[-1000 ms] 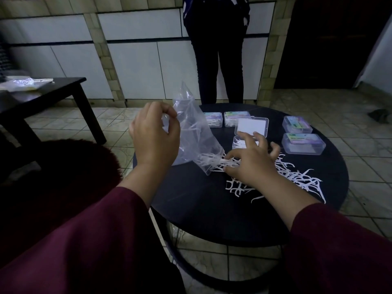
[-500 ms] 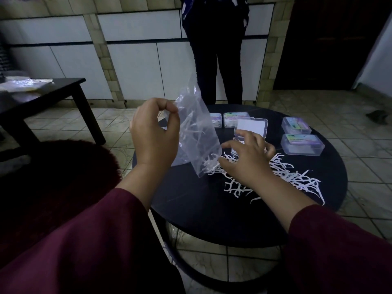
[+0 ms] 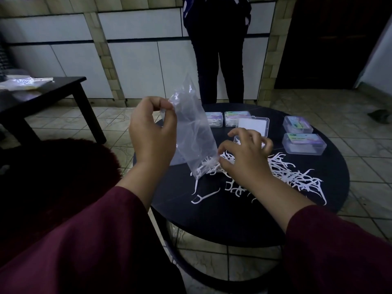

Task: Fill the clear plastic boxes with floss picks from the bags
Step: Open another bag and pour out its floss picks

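A dim room with a pale tiled floor (image 3: 360, 128) and a wall of white panels framed in beige brick (image 3: 135, 66). A round black table (image 3: 212, 219) stands centre, a rectangular dark wooden table (image 3: 70, 85) at left, a dark doorway (image 3: 326, 43) at right.

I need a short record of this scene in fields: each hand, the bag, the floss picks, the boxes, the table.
left hand: pinches the top of the bag, raised above the table
right hand: fingers curled, at the bag's lower end among the picks
bag: clear plastic, hanging mouth down, few picks left inside
floss picks: white, spilled in a loose pile on the table
open box: lid up, behind the right hand
closed boxes: four, with labels, at the far side
table: round, dark
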